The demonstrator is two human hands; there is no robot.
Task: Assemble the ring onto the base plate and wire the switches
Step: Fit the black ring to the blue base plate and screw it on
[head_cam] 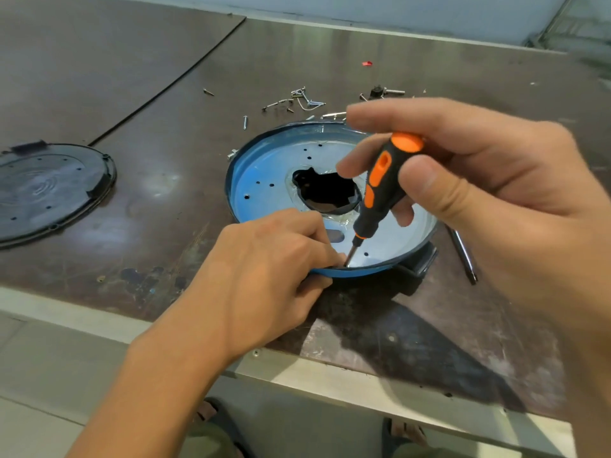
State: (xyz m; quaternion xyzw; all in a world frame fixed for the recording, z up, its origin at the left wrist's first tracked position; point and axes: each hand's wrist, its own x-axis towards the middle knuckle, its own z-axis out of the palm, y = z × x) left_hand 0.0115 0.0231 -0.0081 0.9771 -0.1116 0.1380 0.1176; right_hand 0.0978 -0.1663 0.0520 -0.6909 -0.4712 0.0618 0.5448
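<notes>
The blue plate [264, 180] sits on the worktop [165, 127]. The left hand [264, 269] pinches its near rim; the right hand [479, 180] grips a screwdriver [380, 193] there. Loose screws [297, 97] wait. No wires show, so it seems early.

The tip of the screwdriver [380, 190] vanishes behind the fingertips of the left hand [264, 276], which curls over the near rim of the plate [264, 180]; what they pinch there cannot be told. The right hand [496, 180] (gripping the screwdriver) runs off the right edge and masks the plate's far side and the top of a second tool [464, 256]. The cover [49, 190] is cropped at left. The screws [297, 100] are too small to sort.
</notes>
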